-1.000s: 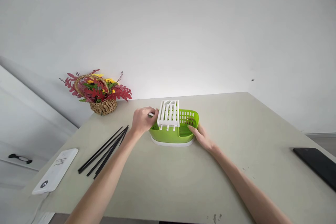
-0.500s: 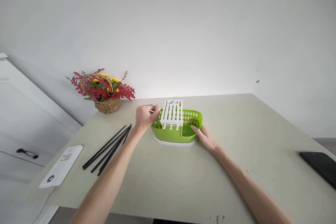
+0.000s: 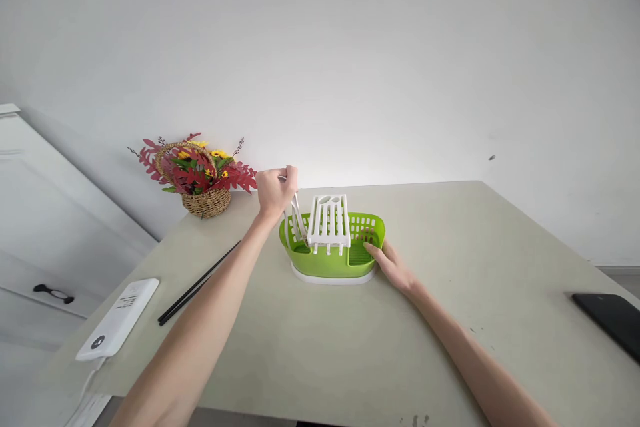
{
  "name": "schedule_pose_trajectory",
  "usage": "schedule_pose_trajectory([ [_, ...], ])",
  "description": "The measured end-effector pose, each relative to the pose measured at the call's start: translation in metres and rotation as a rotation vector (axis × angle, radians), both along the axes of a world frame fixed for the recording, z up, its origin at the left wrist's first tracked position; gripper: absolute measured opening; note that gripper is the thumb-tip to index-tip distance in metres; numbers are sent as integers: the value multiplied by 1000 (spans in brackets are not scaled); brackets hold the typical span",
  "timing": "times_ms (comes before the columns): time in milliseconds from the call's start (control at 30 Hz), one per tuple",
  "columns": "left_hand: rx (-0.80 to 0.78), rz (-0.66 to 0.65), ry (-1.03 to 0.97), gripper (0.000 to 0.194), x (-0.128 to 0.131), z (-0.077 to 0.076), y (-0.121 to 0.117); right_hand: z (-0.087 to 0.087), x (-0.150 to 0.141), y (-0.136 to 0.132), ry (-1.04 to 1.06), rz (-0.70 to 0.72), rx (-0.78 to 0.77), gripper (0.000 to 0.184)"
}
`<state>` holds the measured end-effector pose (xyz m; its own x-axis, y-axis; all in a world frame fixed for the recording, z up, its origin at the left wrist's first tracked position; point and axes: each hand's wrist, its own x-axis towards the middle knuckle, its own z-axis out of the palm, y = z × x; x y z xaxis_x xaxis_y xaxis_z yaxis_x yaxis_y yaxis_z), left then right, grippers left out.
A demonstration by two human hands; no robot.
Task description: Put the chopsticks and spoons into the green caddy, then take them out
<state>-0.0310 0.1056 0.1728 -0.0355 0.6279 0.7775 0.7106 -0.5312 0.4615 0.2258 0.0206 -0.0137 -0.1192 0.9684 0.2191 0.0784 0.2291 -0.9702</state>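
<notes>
My left hand is closed in a fist above the left end of a green slotted cutlery basket. It grips slim, silvery-white cutlery by the upper ends. The lower ends reach down inside the basket, so their kind is hidden. At the basket's right end my right hand holds the wall, thumb over the rim and fingers outside. A white slotted rack with small hooks sits across the basket's top. Black chopsticks lie to the left, partly behind my left forearm.
A wicker basket of artificial flowers stands by the wall at the back left. A white power bank with a cable lies at the table's left edge. A black phone is on the far right, and a white cabinet stands left.
My left hand has risen from the basket's left rim, and more of the cutlery shows beneath it. My left forearm covers more of the chopsticks. My right hand stays on the basket.
</notes>
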Motion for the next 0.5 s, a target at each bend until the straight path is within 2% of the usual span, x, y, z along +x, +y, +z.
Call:
schedule_pose_trajectory([
  [267, -15, 32, -46, 49, 2, 17, 26, -1, 0, 3, 24, 18, 16, 46],
  [367, -36, 49, -203, 47, -3, 22, 35, -1, 0, 4, 29, 22, 17, 46],
  [500, -145, 80, -573, 44, -22, 21, 53, 1, 1, 3, 16, 22, 7, 47],
])
